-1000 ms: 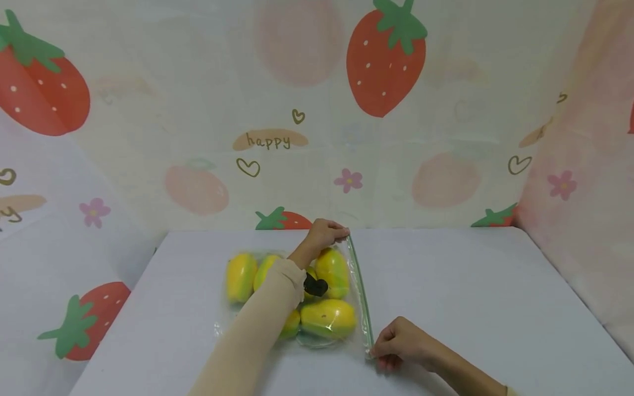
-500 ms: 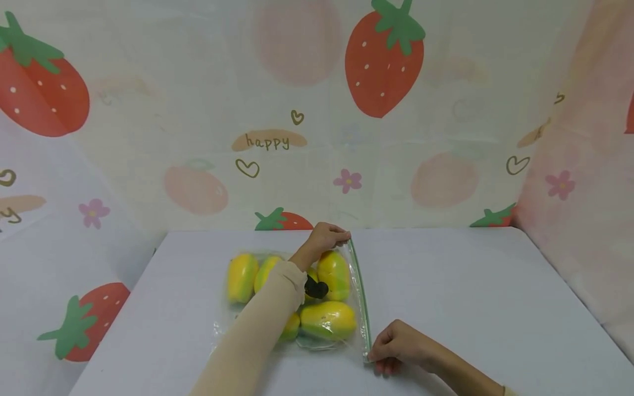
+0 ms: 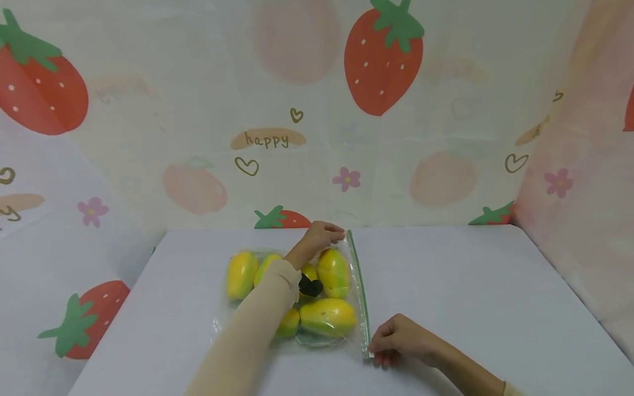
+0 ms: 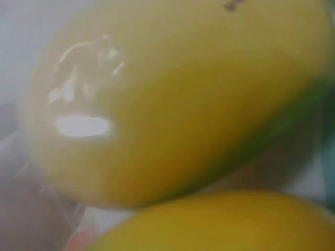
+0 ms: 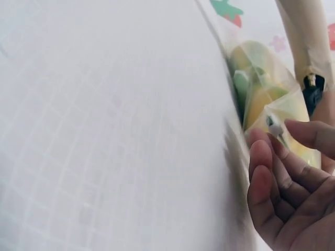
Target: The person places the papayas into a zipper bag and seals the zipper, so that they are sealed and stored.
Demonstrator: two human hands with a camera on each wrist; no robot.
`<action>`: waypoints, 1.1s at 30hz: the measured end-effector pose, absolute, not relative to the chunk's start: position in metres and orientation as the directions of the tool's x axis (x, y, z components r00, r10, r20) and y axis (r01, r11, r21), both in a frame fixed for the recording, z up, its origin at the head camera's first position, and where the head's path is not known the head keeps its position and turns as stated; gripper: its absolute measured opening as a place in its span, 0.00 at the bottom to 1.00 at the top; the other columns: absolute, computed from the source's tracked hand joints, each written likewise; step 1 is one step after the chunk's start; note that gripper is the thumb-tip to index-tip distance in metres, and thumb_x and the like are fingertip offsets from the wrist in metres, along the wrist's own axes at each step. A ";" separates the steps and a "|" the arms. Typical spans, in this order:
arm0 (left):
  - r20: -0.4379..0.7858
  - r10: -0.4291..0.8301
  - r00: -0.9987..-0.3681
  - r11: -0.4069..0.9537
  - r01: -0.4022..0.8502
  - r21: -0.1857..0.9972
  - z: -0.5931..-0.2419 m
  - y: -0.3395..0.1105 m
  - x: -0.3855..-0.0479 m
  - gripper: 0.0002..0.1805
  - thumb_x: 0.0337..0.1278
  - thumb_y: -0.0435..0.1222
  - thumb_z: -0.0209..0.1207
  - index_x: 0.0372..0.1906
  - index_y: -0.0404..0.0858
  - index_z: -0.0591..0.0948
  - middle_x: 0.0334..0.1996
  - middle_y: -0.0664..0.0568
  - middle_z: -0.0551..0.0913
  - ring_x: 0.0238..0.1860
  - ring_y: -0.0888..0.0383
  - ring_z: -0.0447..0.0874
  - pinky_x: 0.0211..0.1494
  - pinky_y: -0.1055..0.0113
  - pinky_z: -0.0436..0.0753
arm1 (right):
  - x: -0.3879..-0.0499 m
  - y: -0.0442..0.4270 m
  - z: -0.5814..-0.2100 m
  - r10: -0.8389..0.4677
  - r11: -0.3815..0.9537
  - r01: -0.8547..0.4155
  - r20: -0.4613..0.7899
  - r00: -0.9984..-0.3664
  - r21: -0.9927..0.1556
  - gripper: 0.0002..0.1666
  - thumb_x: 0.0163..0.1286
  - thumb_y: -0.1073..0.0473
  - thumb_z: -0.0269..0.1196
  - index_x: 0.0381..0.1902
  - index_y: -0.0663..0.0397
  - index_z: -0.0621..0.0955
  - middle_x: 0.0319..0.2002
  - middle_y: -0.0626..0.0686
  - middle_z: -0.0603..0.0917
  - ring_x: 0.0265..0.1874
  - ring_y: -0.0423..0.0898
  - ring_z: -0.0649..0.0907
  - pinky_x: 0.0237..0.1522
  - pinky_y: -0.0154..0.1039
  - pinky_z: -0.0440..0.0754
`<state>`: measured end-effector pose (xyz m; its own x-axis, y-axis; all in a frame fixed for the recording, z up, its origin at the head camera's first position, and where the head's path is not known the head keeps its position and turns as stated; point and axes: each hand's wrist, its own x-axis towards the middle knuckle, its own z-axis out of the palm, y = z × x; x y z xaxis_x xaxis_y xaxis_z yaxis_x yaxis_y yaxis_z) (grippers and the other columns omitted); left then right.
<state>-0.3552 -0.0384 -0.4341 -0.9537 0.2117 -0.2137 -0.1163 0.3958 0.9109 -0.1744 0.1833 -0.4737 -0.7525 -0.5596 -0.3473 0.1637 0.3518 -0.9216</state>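
A clear zip bag [image 3: 354, 338] with a green zip strip lies on the table, filled with several yellow-green mangoes [image 3: 328, 317]. My left hand [image 3: 317, 239] reaches over the bag; its fingertips stand just left of the strip's far end, which shows uncovered. At the near end, my right hand [image 3: 403, 341] has thumb and forefinger at the bag's corner. In the right wrist view, the strip's end sits between those fingertips, other fingers curled. A mango [image 4: 172, 104] under shiny film fills the left wrist view. My left forearm hides part of the bag.
The white table [image 3: 470, 286] extends right of the bag. Behind it hangs a backdrop cloth [image 3: 381, 154] printed with strawberries, hearts and flowers. A black wrist device [image 3: 310, 286] on my left arm hangs over the bag.
My left fingertips have shifted slightly left, off the strip, baring its far end. My right hand has barely moved, and a little more of the strip's near end shows. The mangoes lie as before.
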 end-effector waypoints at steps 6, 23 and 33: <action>-0.199 0.182 -0.963 0.451 -0.098 0.887 -0.432 -0.042 -0.353 0.17 0.66 0.38 0.57 0.56 0.34 0.80 0.56 0.42 0.80 0.57 0.45 0.77 0.68 0.54 0.74 | -0.186 0.190 -0.478 -0.565 0.318 0.160 -0.322 -0.760 -0.935 0.16 0.65 0.57 0.65 0.34 0.68 0.84 0.23 0.49 0.84 0.20 0.40 0.80 0.25 0.30 0.79; -0.029 0.157 -0.987 0.500 0.054 0.864 -0.419 -0.088 -0.289 0.16 0.65 0.39 0.59 0.54 0.37 0.82 0.56 0.44 0.81 0.60 0.45 0.76 0.66 0.52 0.76 | -0.214 0.207 -0.470 -0.407 0.370 0.112 -0.269 -0.873 -0.922 0.20 0.67 0.53 0.63 0.43 0.68 0.83 0.30 0.52 0.86 0.27 0.45 0.83 0.32 0.37 0.82; 0.017 0.156 -0.988 0.570 0.104 0.815 -0.421 -0.115 -0.253 0.19 0.65 0.39 0.59 0.57 0.37 0.79 0.61 0.43 0.78 0.65 0.44 0.71 0.72 0.48 0.68 | -0.230 0.211 -0.461 -0.228 0.410 0.130 -0.240 -0.944 -0.903 0.20 0.69 0.55 0.61 0.48 0.68 0.81 0.34 0.54 0.85 0.31 0.44 0.81 0.33 0.35 0.83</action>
